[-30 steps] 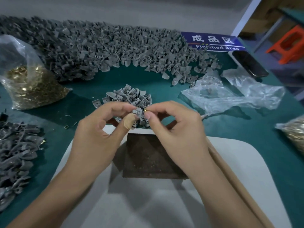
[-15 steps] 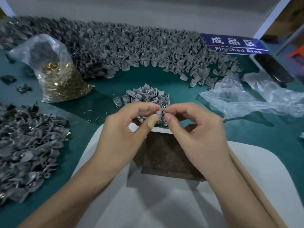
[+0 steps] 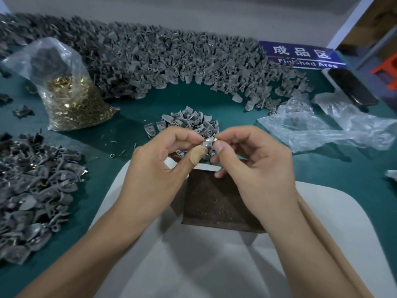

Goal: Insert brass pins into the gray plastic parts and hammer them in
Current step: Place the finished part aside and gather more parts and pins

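Gray part pinched between both raised hands.

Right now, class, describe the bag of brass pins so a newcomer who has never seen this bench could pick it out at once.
Start at the green table and look to its far left, in front of the long heap of gray parts. There stands a clear plastic bag of brass pins. Unlike the crumpled plastic bags on the right, it is full of gold metal.

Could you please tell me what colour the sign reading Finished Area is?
Blue sign with white lettering, head view.
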Demonstrator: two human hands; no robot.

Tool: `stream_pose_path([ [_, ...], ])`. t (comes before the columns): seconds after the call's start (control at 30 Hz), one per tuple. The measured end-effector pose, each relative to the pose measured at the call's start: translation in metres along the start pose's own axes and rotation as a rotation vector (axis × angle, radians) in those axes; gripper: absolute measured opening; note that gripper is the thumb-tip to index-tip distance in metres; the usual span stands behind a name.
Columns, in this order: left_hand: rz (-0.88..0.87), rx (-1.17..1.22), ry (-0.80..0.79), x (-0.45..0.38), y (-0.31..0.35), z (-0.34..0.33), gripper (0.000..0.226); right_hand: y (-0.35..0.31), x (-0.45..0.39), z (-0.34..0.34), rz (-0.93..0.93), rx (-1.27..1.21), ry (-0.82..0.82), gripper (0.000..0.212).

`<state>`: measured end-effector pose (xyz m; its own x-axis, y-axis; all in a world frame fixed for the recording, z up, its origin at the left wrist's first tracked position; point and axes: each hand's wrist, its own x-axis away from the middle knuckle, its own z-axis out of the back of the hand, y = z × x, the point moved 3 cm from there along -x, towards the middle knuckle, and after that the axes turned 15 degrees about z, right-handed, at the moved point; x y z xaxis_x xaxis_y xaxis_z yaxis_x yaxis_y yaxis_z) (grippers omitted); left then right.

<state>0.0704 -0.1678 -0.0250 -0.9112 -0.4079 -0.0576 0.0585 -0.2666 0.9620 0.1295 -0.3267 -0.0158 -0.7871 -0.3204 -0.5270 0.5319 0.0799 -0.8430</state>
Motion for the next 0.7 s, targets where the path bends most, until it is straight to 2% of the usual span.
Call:
stream_pose_path([
  [0.23,-0.036,-0.038,0.008,0.0033,0.007,0.0006,0.009,-0.0021,-0.0033,0.0048,-0.082,-0.145,0.158,0.013],
  [0.47,-0.008,-0.038,0.03,0.0036,0.0084,0.0025,0.002,0.0008,-0.0029,0.0031,-0.204,-0.183,0.183,0.012],
  [0.7,-0.024,-0.022,0.021,0.0029,0.0049,0.0003,0.007,0.0011,-0.0002,-0.0005,-0.301,-0.252,0.19,0.017],
])
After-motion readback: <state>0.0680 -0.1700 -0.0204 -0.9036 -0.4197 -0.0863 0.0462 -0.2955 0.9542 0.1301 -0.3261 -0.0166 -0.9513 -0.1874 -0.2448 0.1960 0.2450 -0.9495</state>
